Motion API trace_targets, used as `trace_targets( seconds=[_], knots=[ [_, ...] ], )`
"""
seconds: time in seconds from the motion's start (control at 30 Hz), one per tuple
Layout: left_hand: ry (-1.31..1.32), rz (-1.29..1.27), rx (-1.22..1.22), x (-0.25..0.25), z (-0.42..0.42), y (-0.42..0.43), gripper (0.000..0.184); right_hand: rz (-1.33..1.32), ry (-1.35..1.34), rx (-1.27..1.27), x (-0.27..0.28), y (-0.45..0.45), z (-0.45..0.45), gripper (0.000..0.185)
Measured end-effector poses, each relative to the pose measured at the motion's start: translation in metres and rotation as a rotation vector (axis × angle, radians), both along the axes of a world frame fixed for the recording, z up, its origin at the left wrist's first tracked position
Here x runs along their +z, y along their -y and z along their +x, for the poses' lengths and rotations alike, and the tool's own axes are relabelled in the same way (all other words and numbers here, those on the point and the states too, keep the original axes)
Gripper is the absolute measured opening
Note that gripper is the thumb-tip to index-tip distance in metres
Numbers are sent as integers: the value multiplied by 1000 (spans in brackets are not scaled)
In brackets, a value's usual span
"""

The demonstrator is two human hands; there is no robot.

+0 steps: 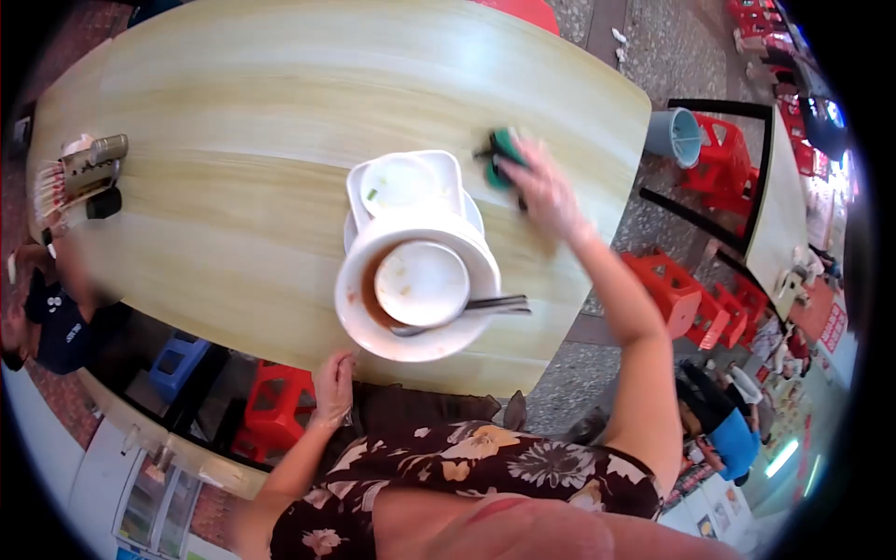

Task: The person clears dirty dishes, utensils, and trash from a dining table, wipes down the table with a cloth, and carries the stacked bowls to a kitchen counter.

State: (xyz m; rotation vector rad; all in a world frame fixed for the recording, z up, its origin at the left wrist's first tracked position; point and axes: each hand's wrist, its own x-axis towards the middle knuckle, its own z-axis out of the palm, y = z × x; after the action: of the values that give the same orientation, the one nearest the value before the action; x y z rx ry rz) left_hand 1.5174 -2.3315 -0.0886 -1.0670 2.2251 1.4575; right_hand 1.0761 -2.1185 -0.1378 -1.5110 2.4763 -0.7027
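Note:
My right hand point(549, 194) is over the right part of the table, fingers closed around a green and black cloth point(504, 161); motion blurs both. My left hand point(333, 390) is curled at the near table edge, and whatever its fingers hold, if anything, is hidden. Between the hands stands a large white bowl point(352, 313) with brown residue inside. A smaller white bowl point(425, 282) and metal cutlery point(499, 305) rest in it. Just behind, a squarish white dish point(452, 173) holds a round white dish point(403, 182) with a green scrap on it.
A wood-patterned table point(252, 121) spans the view. At its left end are a condiment and toothpick holder point(89, 177) and a person in dark clothing point(65, 317). A grey-blue bucket point(674, 137) is beyond the right edge. Red stools point(665, 291) and another table point(782, 205) are farther right.

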Motion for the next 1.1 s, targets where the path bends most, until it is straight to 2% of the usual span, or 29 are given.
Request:
trace_targets(
  seconds=[0.07,0.13,0.17,0.27,0.33,0.43,0.47,0.5,0.53,0.57,0.63,0.67,0.7,0.73,0.77,0.8,0.83,0.87,0.9,1.0,1.07,1.1],
  knots=[
    [6,59,254,2,3,1,16,26,-30,225,11,69,-48,52],
    [-27,81,330,-15,13,5,16,16,-29,404,11,142,-64,50],
    [-27,69,389,-19,13,6,17,-122,-16,439,4,181,-66,56],
    [-28,128,481,-20,6,7,19,-103,0,295,-4,256,-66,47],
    [22,188,404,-4,-4,17,17,-211,-106,-37,-9,263,-76,40],
    [-26,165,341,15,-9,35,17,-126,-143,-485,-20,116,-88,39],
    [-39,166,342,14,-14,38,17,-159,-166,-547,-43,34,-102,38],
    [-37,165,375,14,-15,42,17,-276,-44,-759,-12,-3,-93,45],
    [-31,164,398,18,-16,46,18,87,-699,-858,-25,-58,-100,41],
    [-43,166,381,20,-19,49,18,86,-711,-874,-17,-52,-98,41],
    [-75,101,472,18,-32,50,16,-45,-82,-1037,-7,-3,-99,36],
    [-61,119,483,20,-34,52,18,263,-192,-841,-9,40,-100,29],
    [-59,157,459,16,-31,53,20,268,-206,-738,-10,67,-102,28],
    [-81,213,502,-1,-25,53,21,224,-195,-688,-11,90,-103,28],
    [-104,127,581,-1,-44,46,21,169,-170,-680,-15,108,-107,28],
    [-80,200,654,-12,-54,50,22,113,-146,-696,-15,116,-116,28],
    [-148,113,590,-58,-35,63,24,53,-116,-726,-12,119,-124,28],
    [-255,166,495,-61,-49,73,28,-15,-67,-748,-10,123,-129,28],
    [-304,-24,470,-28,-95,59,35,-85,-10,-781,-7,119,-132,28],
    [-310,-110,356,31,-198,31,39,-346,183,-934,11,78,-125,28],
    [-298,-229,303,62,-243,13,42,-637,324,-1121,25,14,-102,28],
    [-307,-264,289,58,-253,24,43,-810,379,-1218,27,-26,-78,29]
  ],
)
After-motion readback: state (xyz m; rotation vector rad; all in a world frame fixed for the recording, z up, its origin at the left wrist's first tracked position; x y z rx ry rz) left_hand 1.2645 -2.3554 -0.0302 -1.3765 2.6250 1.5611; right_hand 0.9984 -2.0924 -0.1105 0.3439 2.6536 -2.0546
